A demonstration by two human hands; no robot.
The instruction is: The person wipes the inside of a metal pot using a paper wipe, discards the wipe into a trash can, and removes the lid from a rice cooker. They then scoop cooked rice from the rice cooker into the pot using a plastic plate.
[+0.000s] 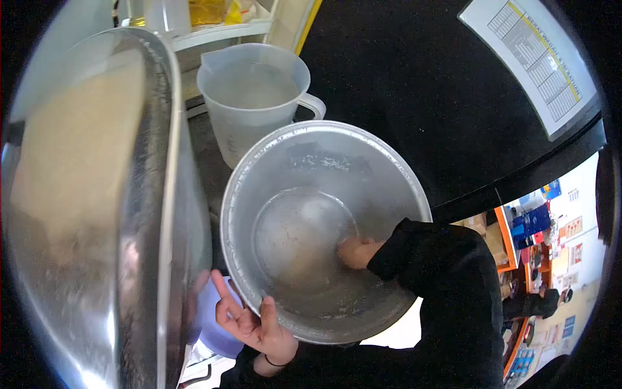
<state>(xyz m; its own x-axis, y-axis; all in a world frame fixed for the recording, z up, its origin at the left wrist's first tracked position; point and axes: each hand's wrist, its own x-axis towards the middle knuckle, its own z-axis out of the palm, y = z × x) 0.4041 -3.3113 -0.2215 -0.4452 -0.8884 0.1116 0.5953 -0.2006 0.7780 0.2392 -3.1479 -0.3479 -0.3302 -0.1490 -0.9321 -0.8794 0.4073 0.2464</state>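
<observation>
A large round metal pot (382,175) is tilted toward me, with cloudy, pale liquid (298,240) at its bottom. My left hand (259,330) grips its lower left rim, thumb over the edge and fingers along the outside. Reaching down inside the pot, my right hand (354,251) is closed near the lower right of the base. What its fingers hold, if anything, is hidden. Behind the pot stands a translucent plastic measuring jug (227,123) with a spout, a handle and liquid inside.
A big shiny metal container (146,259) fills the left side. A purple tub (220,330) sits below the pot. A black panel (389,65) carries a printed chart (544,71). White shelving (223,34) stands at the back; a person (541,303) is far right.
</observation>
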